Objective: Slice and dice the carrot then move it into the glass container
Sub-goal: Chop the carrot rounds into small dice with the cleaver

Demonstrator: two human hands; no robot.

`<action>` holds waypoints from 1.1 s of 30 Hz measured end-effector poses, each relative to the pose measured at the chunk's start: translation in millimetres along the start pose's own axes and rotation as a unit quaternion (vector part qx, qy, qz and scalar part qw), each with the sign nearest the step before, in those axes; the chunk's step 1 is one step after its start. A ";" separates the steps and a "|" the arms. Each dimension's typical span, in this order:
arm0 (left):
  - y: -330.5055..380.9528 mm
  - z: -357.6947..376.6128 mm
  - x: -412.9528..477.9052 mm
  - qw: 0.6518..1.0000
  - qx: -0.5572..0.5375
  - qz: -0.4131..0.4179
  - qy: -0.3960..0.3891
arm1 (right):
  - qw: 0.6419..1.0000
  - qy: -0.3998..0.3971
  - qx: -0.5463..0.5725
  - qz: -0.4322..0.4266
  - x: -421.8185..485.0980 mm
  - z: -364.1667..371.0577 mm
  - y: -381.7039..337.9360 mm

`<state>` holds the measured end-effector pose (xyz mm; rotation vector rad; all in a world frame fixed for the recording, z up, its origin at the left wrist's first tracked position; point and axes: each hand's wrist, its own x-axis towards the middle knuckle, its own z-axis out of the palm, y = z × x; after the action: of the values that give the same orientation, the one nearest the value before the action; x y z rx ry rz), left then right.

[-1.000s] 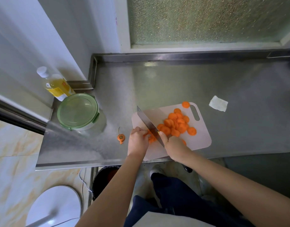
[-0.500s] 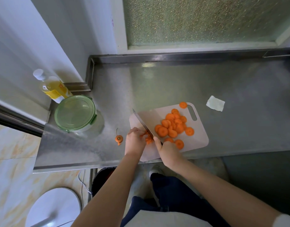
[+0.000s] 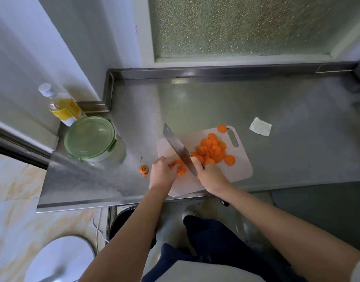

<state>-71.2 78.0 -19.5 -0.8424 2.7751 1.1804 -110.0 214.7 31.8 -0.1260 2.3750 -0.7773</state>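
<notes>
On the board the right hand grips the knife, the left hand holds carrot bits with curled fingers, slices lie further back, and the lidded container stands off the board's left.

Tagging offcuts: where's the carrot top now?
Head view: the carrot top lies on the counter, off the cutting board, just left of the left hand and right of the green-lidded glass container.

The handle of the knife is hidden inside the right hand. The left hand covers part of the carrot pieces it holds. Far left of that hand, a blurred white round object is cut off by the bottom edge.
</notes>
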 end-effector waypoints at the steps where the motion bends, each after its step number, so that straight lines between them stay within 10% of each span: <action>1: 0.3 -0.3 -0.7 1.000 -0.001 0.004 0.003 | 1.000 -0.005 -0.004 -0.005 -1.1 -0.7 -0.2; 33: 1.0 4.8 -2.2 1.000 -0.002 -0.022 -0.016 | 0.991 -0.047 -0.117 -0.037 -7.4 23.4 9.2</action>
<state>-70.7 82.8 -21.8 -0.8708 2.7159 1.1812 -89.2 212.5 15.9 -0.3431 2.3747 -0.5117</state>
